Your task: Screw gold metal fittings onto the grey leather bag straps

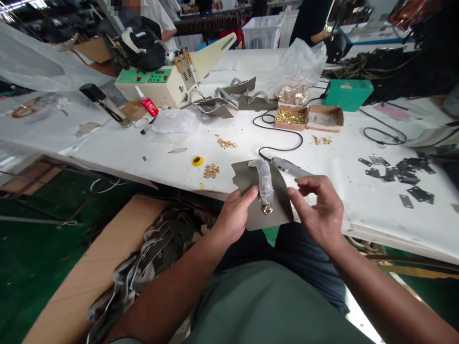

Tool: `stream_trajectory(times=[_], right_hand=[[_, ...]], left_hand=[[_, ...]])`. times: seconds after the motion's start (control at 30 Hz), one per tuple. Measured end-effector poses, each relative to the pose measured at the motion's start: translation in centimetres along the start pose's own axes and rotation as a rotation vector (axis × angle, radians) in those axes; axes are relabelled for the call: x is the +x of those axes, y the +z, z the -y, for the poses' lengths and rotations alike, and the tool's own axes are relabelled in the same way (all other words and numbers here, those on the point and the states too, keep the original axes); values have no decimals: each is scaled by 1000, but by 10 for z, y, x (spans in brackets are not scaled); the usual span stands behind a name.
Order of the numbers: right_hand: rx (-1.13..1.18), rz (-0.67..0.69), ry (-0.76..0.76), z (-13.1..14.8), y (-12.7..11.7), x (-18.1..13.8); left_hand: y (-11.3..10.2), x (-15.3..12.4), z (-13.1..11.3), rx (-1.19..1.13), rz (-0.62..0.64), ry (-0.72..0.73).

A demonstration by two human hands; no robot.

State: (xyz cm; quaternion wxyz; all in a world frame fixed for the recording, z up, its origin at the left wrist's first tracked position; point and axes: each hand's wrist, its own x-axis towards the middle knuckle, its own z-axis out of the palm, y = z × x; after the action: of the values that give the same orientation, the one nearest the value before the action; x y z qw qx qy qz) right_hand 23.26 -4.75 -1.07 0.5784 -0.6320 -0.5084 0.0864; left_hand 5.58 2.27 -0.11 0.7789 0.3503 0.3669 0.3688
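Note:
My left hand (234, 215) grips the left side of a grey-brown bag panel (281, 205), thumb on top. The panel is tilted over the table's front edge. A handle wrapped in clear plastic (265, 181) is attached along its middle, with a gold-coloured ring (267, 209) at its near end. My right hand (321, 208) is at the panel's right edge, fingers bent and thumb apart from them; the thumb tip seems to touch the edge. Just beyond lies a grey corded hand tool (289, 167), partly behind my right fingers.
Small gold fittings (211, 171) lie in piles on the white table (172, 167); more fill a cardboard box (291, 117). Dark plates (405, 172) are scattered right. A cream machine (154, 88) and more panels (225, 102) stand behind. A carton (96, 253) of strapped pieces is below left.

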Motion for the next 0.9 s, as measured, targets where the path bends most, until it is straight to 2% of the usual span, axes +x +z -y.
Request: stream_trajectory(times=[0.07, 0.17, 0.43, 0.67, 0.9], right_hand=[[-69, 131, -181, 7, -3, -9], [-113, 288, -293, 12, 0, -17], [-227, 296, -412, 7, 2, -12], [-200, 428, -458, 6, -4, -4], [-107, 545, -515, 8, -5, 5]], left_hand=[[-1, 2, 1, 68, -50, 63], [-2, 4, 6, 171, -88, 143], [-4, 0, 7, 291, -107, 132], [-8, 4, 9, 160, -73, 110], [-13, 8, 13, 200, -80, 105]])
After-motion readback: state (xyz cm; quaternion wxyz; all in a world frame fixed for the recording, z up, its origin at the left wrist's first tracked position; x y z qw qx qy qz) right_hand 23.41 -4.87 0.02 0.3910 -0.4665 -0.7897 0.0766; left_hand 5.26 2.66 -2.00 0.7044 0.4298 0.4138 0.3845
